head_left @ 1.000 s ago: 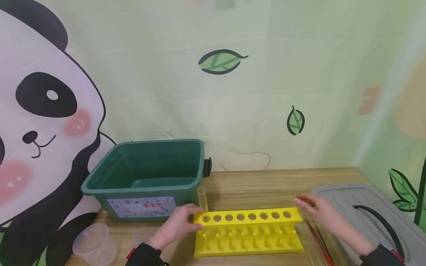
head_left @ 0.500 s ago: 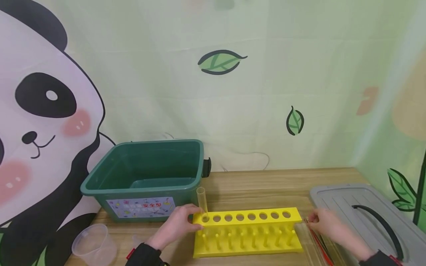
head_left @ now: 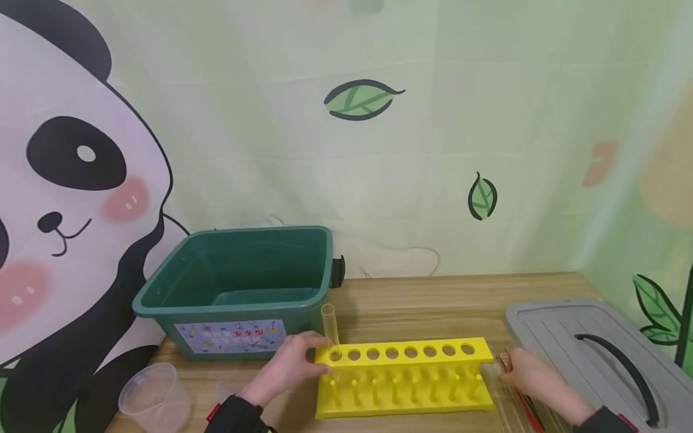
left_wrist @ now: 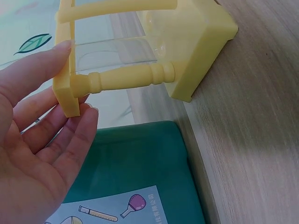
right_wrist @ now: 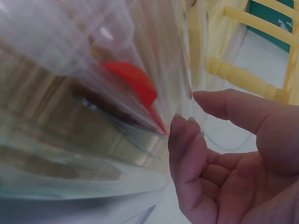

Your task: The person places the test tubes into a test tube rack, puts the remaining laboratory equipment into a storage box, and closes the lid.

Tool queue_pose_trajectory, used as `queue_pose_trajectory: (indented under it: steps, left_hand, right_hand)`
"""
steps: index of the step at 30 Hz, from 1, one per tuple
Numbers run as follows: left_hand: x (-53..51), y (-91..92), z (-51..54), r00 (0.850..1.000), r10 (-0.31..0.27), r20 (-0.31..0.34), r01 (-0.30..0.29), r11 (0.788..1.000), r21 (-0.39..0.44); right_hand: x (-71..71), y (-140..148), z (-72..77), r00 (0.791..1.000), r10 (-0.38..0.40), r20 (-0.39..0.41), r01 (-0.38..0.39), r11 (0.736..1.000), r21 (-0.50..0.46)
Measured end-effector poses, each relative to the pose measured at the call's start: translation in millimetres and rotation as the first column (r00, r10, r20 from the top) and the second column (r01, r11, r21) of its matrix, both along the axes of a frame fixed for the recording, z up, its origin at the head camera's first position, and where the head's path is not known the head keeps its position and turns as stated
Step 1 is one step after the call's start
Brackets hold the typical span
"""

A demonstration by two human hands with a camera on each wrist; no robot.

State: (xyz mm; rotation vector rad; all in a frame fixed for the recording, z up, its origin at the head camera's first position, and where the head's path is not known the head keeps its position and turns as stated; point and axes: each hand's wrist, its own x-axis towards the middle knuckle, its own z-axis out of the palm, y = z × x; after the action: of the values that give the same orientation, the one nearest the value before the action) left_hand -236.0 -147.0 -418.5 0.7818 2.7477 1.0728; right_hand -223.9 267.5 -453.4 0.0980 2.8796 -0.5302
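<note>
A yellow test tube rack (head_left: 403,353) stands on the table, with a row of holes on top and pegs along its base. One clear test tube (head_left: 329,322) stands in its leftmost hole. My left hand (head_left: 289,365) grips the rack's left end, thumb on one face of the top bar and fingers on the other, as the left wrist view (left_wrist: 46,135) shows. To the right of the rack, my right hand (head_left: 533,376) is at clear glassware (right_wrist: 154,28) around a red spoon (right_wrist: 133,79) and a dark, thin tool. Whether its thumb and fingers pinch anything clear is unclear.
A green bin (head_left: 233,311) with a printed label stands at the back left. A clear plastic cup (head_left: 154,397) is at the front left. A grey lid (head_left: 595,355) with a black handle lies on the right. Behind the table (head_left: 433,300) hangs a panda-print cloth.
My right hand has moved down from beyond the rack's right end to the glassware, its fingers drawing in. My left hand and the rack have stayed put.
</note>
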Motion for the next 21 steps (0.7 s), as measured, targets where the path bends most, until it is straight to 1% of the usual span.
queue_pose_trajectory:
  steps: [4, 6, 9, 11, 13, 17, 21]
  left_hand:
    - [0.0, 0.0, -1.4, 1.000, -0.006, -0.005, 0.006, 1.000, 0.005]
    - [0.0, 0.0, -2.3, 1.000, -0.007, -0.007, 0.007, 1.000, 0.008]
    - [0.5, 0.2, -2.2, 1.000, -0.005, -0.007, 0.005, 1.000, 0.013]
    - [0.8, 0.3, -1.8, 1.000, -0.004, -0.009, 0.004, 1.000, 0.016]
    - [1.1, 0.2, -1.2, 1.000, -0.002, -0.008, 0.003, 1.000, 0.017]
    - [1.2, -0.2, -0.8, 1.000, -0.003, -0.008, 0.003, 1.000, 0.016]
    - [0.9, -0.4, -2.0, 1.000, -0.003, -0.012, 0.003, 1.000, 0.015]
  right_hand:
    - [-6.7, 0, -8.5, 0.997, -0.052, 0.063, 0.049, 0.998, 0.043]
    - [-7.4, 1, -10.6, 0.998, -0.041, 0.056, 0.038, 0.998, 0.043]
    - [-4.3, 0, -6.8, 1.000, -0.005, 0.027, 0.004, 1.000, 0.029]
    - [-0.9, -1, -1.7, 1.000, 0.024, 0.004, -0.024, 1.000, 0.014]
    - [1.3, -4, 3.6, 0.999, 0.033, 0.003, -0.033, 0.999, 0.023]
    - [0.7, -8, 8.7, 0.999, 0.026, 0.018, -0.027, 0.998, 0.059]
    - [-3.3, -11, 9.3, 0.999, -0.002, 0.039, -0.002, 0.995, 0.097]
